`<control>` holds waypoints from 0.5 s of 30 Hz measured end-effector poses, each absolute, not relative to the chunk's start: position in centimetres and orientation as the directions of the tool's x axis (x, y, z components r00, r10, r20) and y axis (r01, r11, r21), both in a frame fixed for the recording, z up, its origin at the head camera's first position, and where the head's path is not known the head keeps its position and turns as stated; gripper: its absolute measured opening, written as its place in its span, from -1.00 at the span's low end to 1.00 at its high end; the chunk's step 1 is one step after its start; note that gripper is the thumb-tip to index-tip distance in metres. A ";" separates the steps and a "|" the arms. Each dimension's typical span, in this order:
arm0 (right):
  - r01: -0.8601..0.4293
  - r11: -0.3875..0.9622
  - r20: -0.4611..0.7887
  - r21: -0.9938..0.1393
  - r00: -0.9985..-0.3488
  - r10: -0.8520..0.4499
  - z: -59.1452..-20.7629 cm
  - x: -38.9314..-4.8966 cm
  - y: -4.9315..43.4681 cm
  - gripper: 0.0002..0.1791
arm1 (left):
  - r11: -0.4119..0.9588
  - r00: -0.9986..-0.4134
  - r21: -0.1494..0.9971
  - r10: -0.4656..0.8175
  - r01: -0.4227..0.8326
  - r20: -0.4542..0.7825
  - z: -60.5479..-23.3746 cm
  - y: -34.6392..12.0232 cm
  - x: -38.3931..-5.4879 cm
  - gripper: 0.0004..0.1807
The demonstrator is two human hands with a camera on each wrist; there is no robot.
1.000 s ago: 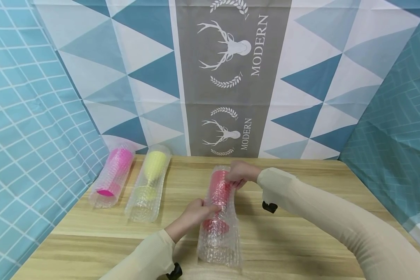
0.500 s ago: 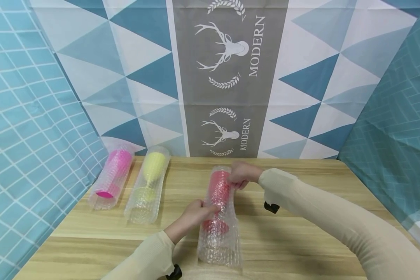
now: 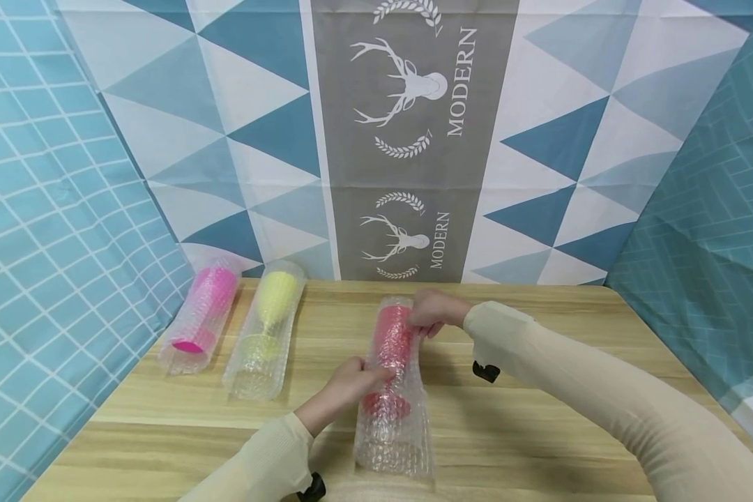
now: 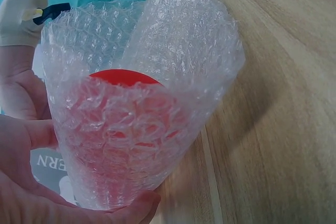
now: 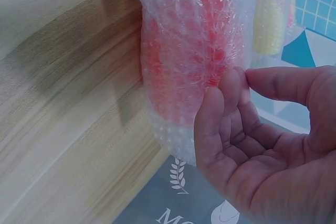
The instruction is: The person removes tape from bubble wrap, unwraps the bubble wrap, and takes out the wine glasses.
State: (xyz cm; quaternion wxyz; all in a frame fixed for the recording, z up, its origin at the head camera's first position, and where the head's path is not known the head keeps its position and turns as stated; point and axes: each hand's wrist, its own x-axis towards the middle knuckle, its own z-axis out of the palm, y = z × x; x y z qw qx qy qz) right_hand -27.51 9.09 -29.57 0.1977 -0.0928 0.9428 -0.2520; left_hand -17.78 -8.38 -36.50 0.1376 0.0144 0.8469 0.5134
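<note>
A red goblet-shaped thing [image 3: 394, 338] stands or lies rolled in clear bubble wrap [image 3: 394, 450] on the table; I cannot tell which. Around its narrow middle, my left hand [image 3: 346, 387] grips the wrapped bundle, thumb on top. In the left wrist view the red rim [image 4: 126, 77] shows inside the open end of the roll. Higher up, at the bundle's right side, my right hand [image 3: 436, 312] pinches the edge of the bubble wrap between thumb and forefinger, its other fingers curled, as the right wrist view shows. The far end is partly behind the right hand.
Left of the bundle are a yellow goblet-shaped thing [image 3: 276, 300] and a pink one [image 3: 213, 289], both in bubble wrap. A patterned cloth backdrop [image 3: 276, 139] rises behind the wooden table [image 3: 539, 432], with blue cloth walls [image 3: 56, 244] on both sides.
</note>
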 end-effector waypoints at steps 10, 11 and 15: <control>-0.090 0.843 -0.316 -0.531 -0.902 -0.295 -29.4 -27.4 9.3 -0.73 | 0.468 -0.961 0.875 0.167 -0.121 -0.222 -36.5 -8.3 -17.7 -0.35; -0.092 0.841 -0.314 -0.533 -0.902 -0.298 -29.4 -27.4 9.3 -0.74 | 0.469 -0.960 0.875 0.167 -0.122 -0.224 -36.5 -8.3 -17.7 -0.35; -0.091 0.835 -0.310 -0.543 -0.902 -0.300 -29.4 -27.3 9.4 -0.76 | 0.478 -0.960 0.870 0.165 -0.122 -0.225 -36.5 -8.3 -17.6 -0.36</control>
